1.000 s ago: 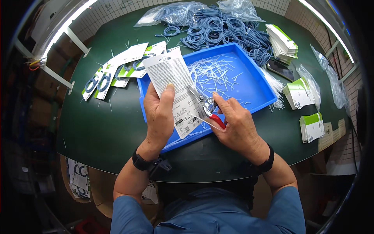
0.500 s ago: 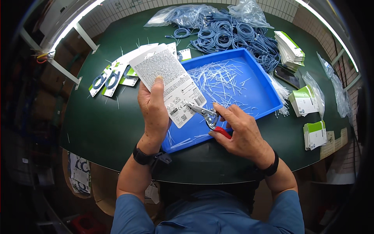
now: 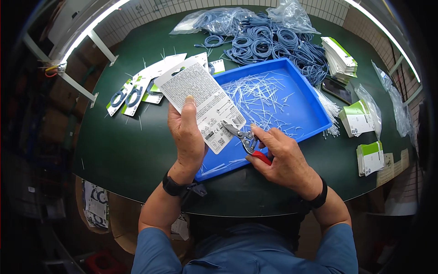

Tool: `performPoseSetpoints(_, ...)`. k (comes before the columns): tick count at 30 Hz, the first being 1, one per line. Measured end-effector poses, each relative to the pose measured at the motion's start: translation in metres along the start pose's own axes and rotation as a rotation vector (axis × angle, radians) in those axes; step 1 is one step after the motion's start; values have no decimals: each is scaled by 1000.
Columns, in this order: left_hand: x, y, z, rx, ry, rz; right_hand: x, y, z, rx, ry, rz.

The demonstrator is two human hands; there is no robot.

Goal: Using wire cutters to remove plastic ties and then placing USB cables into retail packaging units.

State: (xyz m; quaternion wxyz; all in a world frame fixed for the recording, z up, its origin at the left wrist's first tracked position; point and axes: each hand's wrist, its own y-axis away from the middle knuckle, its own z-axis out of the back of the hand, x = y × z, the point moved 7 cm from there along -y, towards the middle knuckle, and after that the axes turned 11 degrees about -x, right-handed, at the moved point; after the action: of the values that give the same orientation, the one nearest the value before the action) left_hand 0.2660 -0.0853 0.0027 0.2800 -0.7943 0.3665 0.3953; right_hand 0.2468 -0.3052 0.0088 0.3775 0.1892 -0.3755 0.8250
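Note:
My left hand (image 3: 187,134) grips a white packaging card (image 3: 200,100) with its printed back turned up, thumb pressed on the card's left side. In my right hand (image 3: 287,155) is a pair of cutting pliers (image 3: 244,139) with a red handle and a coiled spring. The jaws of the pliers lie over the lower right part of the card; whether they close on anything I cannot tell. Beneath both hands stands a blue tray (image 3: 315,109) with many loose white cable-tie pieces (image 3: 262,98) in it.
Coiled blue cables (image 3: 273,43) and clear plastic bags (image 3: 292,16) heap at the far side. Carded cables (image 3: 133,98) lie at the left. Stacks of cards (image 3: 340,59), a phone (image 3: 336,90) and a bundle of white cable ties (image 3: 331,114) are at the right.
My left hand has shifted slightly to the right and down with the card. My right hand and the pliers have hardly moved.

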Motion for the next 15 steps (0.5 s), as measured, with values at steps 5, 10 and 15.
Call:
performPoseSetpoints(5,3,2,-1,21,-31,-3,0,6,-1,-10,20,13)
performPoseSetpoints(10,4,3,-5,41,-67,-26,0,8,0,-9,26,20)
performPoseSetpoints(15,8,9,-10,105,-98,2,5,4,1,-37,-34,-3)
